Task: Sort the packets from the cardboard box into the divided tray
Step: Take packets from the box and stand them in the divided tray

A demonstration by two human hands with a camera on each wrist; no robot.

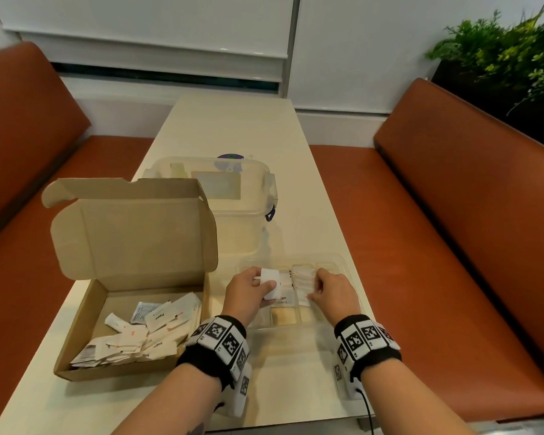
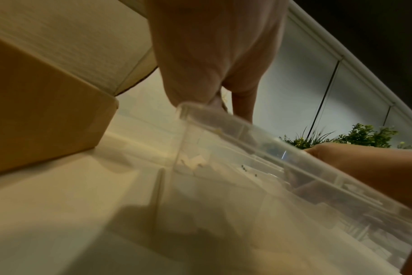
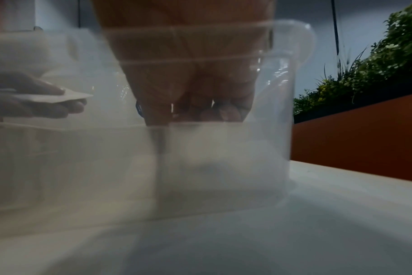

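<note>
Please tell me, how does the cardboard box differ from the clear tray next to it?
The cardboard box is brown and opaque, while the clear tray is see-through. The box has a hinged lid standing open; the tray shows no lid. Packets lie in a loose heap in the box, but in the tray they lie stacked in separate compartments. Both sit on the table and hold white packets.

The cardboard box (image 1: 129, 262) at the left of the frame is matt brown corrugated card, raw inside. The packets (image 1: 145, 337) in it look like thin white paper, slightly creased. My divided tray (image 1: 343, 262) at centre right is clear, glossy plastic, as is the lidded tub (image 1: 233, 196) above it. The surface (image 1: 233, 127) is smooth, pale cream with a soft sheen. The benches (image 1: 453, 199) look like smooth rust-orange leatherette.
</note>
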